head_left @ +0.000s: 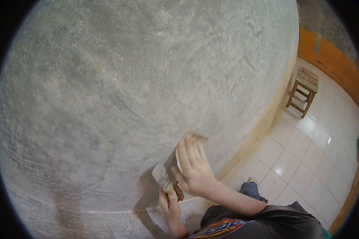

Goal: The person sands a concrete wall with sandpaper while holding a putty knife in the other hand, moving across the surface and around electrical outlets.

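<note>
My left hand (170, 205), low at the wall's foot, is closed around the handle of a putty knife (160, 174). The knife's broad pale blade points up and left, and part of its handle is hidden by my fingers. Just above and to the right, my right hand (193, 169) presses a piece of sandpaper (201, 139) flat to the grey plastered wall (127, 91). Only the paper's tan edge shows past my fingertips, and both are smeared by motion. Pale, swirled scuff marks cover the wall.
A small wooden stool (306, 85) stands on the white tiled floor (295, 167) at the right. Behind it runs an orange-painted wall band (327, 55). A tan border strip (247, 149) follows the base of the grey wall. My foot (252, 180) is on the tiles.
</note>
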Action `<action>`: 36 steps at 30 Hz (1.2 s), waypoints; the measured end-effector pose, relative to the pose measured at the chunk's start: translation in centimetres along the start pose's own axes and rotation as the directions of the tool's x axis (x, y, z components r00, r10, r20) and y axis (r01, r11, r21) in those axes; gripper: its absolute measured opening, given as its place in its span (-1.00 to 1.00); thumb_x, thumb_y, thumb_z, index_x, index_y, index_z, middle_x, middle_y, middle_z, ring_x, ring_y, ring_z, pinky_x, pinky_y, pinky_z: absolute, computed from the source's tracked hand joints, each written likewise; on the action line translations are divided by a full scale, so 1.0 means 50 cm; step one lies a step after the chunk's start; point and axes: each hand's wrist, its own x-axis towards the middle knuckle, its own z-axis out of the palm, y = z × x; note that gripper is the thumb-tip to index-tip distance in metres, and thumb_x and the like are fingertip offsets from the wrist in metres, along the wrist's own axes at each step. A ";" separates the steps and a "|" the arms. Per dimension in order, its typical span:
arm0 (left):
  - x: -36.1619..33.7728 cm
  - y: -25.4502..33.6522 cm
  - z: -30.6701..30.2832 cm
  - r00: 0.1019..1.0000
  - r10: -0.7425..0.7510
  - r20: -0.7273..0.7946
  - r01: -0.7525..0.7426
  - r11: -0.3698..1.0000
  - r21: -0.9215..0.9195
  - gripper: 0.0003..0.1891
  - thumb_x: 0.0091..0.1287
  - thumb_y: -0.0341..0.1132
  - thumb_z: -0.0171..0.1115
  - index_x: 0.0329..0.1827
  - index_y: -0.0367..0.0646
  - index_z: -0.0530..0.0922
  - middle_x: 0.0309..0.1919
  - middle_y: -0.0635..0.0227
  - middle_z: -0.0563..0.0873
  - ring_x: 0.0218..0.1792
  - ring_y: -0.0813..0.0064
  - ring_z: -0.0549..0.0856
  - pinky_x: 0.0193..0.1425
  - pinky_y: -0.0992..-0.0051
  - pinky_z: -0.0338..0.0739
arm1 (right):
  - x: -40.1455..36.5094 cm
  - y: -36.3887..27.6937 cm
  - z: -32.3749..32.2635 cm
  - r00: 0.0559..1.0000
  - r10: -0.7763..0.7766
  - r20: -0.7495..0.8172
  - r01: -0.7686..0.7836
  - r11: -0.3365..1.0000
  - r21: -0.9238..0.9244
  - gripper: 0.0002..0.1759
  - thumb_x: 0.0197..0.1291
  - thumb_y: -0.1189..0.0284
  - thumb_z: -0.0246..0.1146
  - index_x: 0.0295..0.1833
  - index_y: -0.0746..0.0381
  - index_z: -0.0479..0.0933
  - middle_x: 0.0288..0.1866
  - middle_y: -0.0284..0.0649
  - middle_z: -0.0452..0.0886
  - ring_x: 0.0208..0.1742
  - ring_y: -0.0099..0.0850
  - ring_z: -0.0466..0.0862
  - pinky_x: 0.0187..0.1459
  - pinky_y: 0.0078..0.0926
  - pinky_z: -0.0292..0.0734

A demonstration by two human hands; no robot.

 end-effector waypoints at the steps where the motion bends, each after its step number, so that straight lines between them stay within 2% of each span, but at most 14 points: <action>1: 0.002 -0.002 -0.002 1.000 0.001 0.011 -0.001 1.000 0.030 -0.56 0.49 -0.04 0.02 0.02 -0.34 0.41 -0.46 0.40 0.50 -0.51 0.63 0.45 -0.44 0.62 0.32 | 0.000 0.008 -0.001 1.000 0.001 -0.001 -0.001 1.000 -0.005 -0.29 0.26 0.31 0.17 0.38 0.55 0.17 0.45 0.34 0.11 0.46 0.21 0.18 0.37 0.15 0.09; 4: 0.003 -0.008 -0.009 1.000 -0.002 -0.001 0.002 1.000 0.025 -0.57 0.49 -0.05 0.02 0.02 -0.35 0.41 -0.47 0.40 0.50 -0.52 0.64 0.44 -0.45 0.62 0.31 | 0.047 0.024 -0.044 0.998 -0.047 0.043 0.055 0.975 -0.217 -0.27 0.25 0.31 0.17 0.40 0.54 0.15 0.47 0.34 0.07 0.49 0.19 0.13 0.40 0.09 0.05; 7: -0.001 -0.005 -0.014 1.000 -0.010 -0.020 0.012 0.998 0.059 -0.58 0.50 -0.07 0.01 0.03 -0.35 0.41 -0.47 0.40 0.50 -0.53 0.64 0.43 -0.45 0.62 0.31 | 0.089 0.039 -0.048 0.985 0.035 -0.167 -0.054 0.993 -0.108 -0.26 0.25 0.30 0.17 0.41 0.53 0.15 0.49 0.32 0.04 0.51 0.15 0.11 0.42 0.06 0.03; 9: -0.005 -0.003 -0.018 1.000 -0.001 -0.016 0.002 0.998 0.063 -0.60 0.50 -0.08 0.01 0.03 -0.34 0.42 -0.46 0.41 0.50 -0.52 0.65 0.43 -0.44 0.62 0.32 | 0.040 0.027 -0.017 0.988 0.027 -0.153 -0.041 0.995 -0.091 -0.27 0.27 0.31 0.15 0.41 0.53 0.14 0.48 0.32 0.07 0.51 0.14 0.12 0.41 0.07 0.04; 13: 0.001 -0.007 -0.017 1.000 0.006 -0.022 -0.004 0.998 0.068 -0.63 0.51 -0.11 0.00 0.02 -0.31 0.42 -0.46 0.41 0.50 -0.51 0.65 0.44 -0.43 0.62 0.34 | 0.009 0.058 -0.018 0.994 -0.010 0.112 0.032 0.979 -0.200 -0.30 0.32 0.32 0.10 0.43 0.51 0.11 0.47 0.29 0.12 0.51 0.13 0.13 0.43 0.09 0.01; 15: -0.004 -0.007 -0.017 0.999 -0.002 -0.036 0.005 0.998 0.059 -0.64 0.50 -0.11 0.00 0.01 -0.31 0.42 -0.45 0.41 0.50 -0.51 0.64 0.45 -0.43 0.62 0.34 | 0.080 0.080 -0.072 0.976 0.061 -0.210 -0.104 0.974 -0.201 -0.31 0.31 0.32 0.10 0.43 0.50 0.13 0.48 0.27 0.10 0.52 0.12 0.10 0.43 0.12 -0.02; 17: -0.006 -0.003 -0.020 0.999 0.000 -0.047 0.002 0.999 0.048 -0.64 0.50 -0.11 0.00 0.00 -0.30 0.42 -0.45 0.40 0.50 -0.51 0.64 0.45 -0.42 0.62 0.35 | 0.084 0.078 -0.072 0.963 0.143 -0.229 -0.174 0.978 -0.118 -0.30 0.30 0.33 0.12 0.42 0.51 0.13 0.49 0.29 0.07 0.54 0.10 0.05 0.43 0.13 -0.04; 19: -0.002 -0.002 -0.017 0.999 0.010 -0.040 -0.009 1.000 0.024 -0.65 0.50 -0.12 0.01 -0.01 -0.30 0.42 -0.45 0.40 0.50 -0.50 0.64 0.47 -0.43 0.62 0.35 | 0.042 0.052 -0.037 0.981 0.109 -0.163 -0.120 0.991 -0.065 -0.31 0.28 0.32 0.13 0.41 0.51 0.16 0.49 0.29 0.06 0.54 0.12 0.03 0.43 0.15 -0.05; 20: 0.003 -0.002 -0.014 0.999 0.014 -0.037 -0.013 1.000 0.016 -0.65 0.50 -0.12 0.01 -0.01 -0.30 0.42 -0.45 0.40 0.50 -0.50 0.64 0.47 -0.43 0.62 0.35 | 0.025 0.022 -0.036 0.993 0.113 0.037 -0.107 0.986 -0.130 -0.31 0.27 0.31 0.14 0.38 0.53 0.19 0.48 0.31 0.07 0.53 0.16 0.04 0.43 0.14 -0.04; 25: 0.006 0.000 -0.017 1.000 0.003 -0.005 -0.003 1.000 -0.005 -0.65 0.50 -0.12 0.00 -0.02 -0.31 0.42 -0.47 0.39 0.50 -0.51 0.62 0.47 -0.44 0.61 0.35 | 0.066 0.065 -0.070 0.998 0.032 0.053 -0.016 0.960 -0.280 -0.31 0.27 0.31 0.16 0.36 0.58 0.19 0.46 0.38 0.07 0.51 0.19 0.09 0.41 0.16 0.00; 27: 0.001 0.000 -0.017 1.000 -0.010 -0.006 0.010 1.000 0.001 -0.64 0.50 -0.11 0.00 -0.02 -0.32 0.43 -0.47 0.39 0.50 -0.52 0.62 0.47 -0.45 0.60 0.35 | 0.096 0.079 -0.068 0.952 0.135 -0.273 -0.184 0.970 -0.161 -0.30 0.26 0.33 0.17 0.36 0.59 0.18 0.46 0.38 0.07 0.51 0.19 0.10 0.42 0.13 0.01; 28: 0.002 -0.001 -0.017 1.000 -0.017 -0.006 0.017 1.000 0.009 -0.63 0.50 -0.10 0.00 -0.02 -0.32 0.43 -0.48 0.39 0.50 -0.53 0.62 0.47 -0.45 0.60 0.35 | 0.095 0.063 -0.061 0.949 0.131 -0.288 -0.170 0.979 -0.112 -0.30 0.26 0.36 0.17 0.36 0.60 0.17 0.44 0.38 0.10 0.51 0.19 0.08 0.43 0.07 0.03; 33: 0.010 -0.019 -0.002 0.998 -0.057 0.034 0.059 0.997 -0.058 -0.62 0.51 -0.10 -0.02 -0.01 -0.33 0.43 -0.46 0.40 0.51 -0.51 0.63 0.46 -0.45 0.61 0.35 | -0.003 0.017 -0.025 0.997 0.078 -0.016 -0.078 0.997 -0.006 -0.31 0.20 0.39 0.20 0.34 0.60 0.21 0.40 0.38 0.19 0.49 0.18 0.15 0.40 0.17 0.05; 36: 0.018 -0.010 0.015 0.996 -0.064 0.069 0.067 0.997 -0.035 -0.59 0.50 -0.05 0.00 -0.02 -0.31 0.43 -0.47 0.40 0.50 -0.52 0.62 0.46 -0.47 0.60 0.34 | 0.042 0.061 -0.071 0.998 0.037 -0.048 -0.050 0.950 -0.308 -0.33 0.21 0.39 0.20 0.35 0.56 0.22 0.40 0.32 0.23 0.47 0.19 0.18 0.40 0.09 0.09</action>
